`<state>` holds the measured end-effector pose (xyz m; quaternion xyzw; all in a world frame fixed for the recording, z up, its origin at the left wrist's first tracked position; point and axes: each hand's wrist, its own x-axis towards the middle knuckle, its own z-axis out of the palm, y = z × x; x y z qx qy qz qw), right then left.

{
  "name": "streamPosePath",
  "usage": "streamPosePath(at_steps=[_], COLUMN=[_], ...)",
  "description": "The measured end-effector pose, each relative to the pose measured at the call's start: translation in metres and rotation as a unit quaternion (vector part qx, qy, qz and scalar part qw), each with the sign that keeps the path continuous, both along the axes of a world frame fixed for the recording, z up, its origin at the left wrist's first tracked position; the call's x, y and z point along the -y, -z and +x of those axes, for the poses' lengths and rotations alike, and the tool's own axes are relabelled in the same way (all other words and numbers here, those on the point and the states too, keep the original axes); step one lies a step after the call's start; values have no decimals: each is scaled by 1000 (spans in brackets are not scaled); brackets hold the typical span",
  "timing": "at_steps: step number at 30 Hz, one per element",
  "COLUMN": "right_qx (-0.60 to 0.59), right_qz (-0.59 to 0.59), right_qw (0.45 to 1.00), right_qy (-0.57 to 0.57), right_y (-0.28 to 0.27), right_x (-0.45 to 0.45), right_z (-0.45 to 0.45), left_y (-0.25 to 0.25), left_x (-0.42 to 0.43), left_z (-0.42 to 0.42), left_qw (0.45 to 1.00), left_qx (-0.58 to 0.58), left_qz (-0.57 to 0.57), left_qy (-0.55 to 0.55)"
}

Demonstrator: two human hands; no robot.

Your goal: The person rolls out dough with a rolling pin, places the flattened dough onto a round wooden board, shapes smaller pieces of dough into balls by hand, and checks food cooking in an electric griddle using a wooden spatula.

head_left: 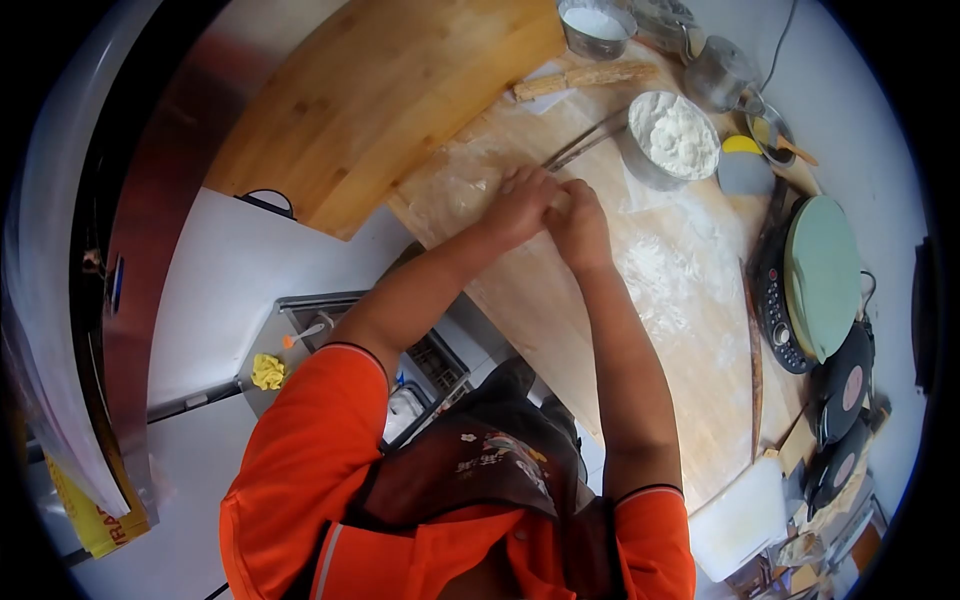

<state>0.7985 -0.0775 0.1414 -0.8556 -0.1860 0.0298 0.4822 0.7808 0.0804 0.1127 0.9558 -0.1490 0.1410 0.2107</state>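
Observation:
My left hand [519, 207] and my right hand [578, 222] meet over the floured wooden worktop [640, 290]. The fingers of both are bent and drawn together, and whatever they hold, if anything, is hidden. Just beyond them lie thin dark sticks [585, 143], pointing toward a metal bowl heaped with white flour [676, 138]. Loose flour is spread on the board to the right of my hands.
A rolling pin [585, 78] lies at the back, near a metal bowl of white contents [597, 25]. On the right stands a round green-topped appliance [823, 275]. A long thin stick [753, 360] and a white board [742, 518] lie along that side.

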Motion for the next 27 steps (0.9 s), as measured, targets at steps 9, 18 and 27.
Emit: streamPosePath(at_steps=[9,18,27], right_qx=[-458,-203,171], right_qz=[300,82,-78], right_qw=[836,968,967], right_qy=[-41,122,175], right_y=[-30,12,38], right_x=[52,251,215], right_z=[-20,-157,-92], left_y=[24,-7,18], left_x=[-13,82,265], left_z=[22,-57,-129], left_qw=[992,954,518], left_qx=[89,-25,-319], left_qz=[91,-299,-790], left_qy=[-15,-16,70])
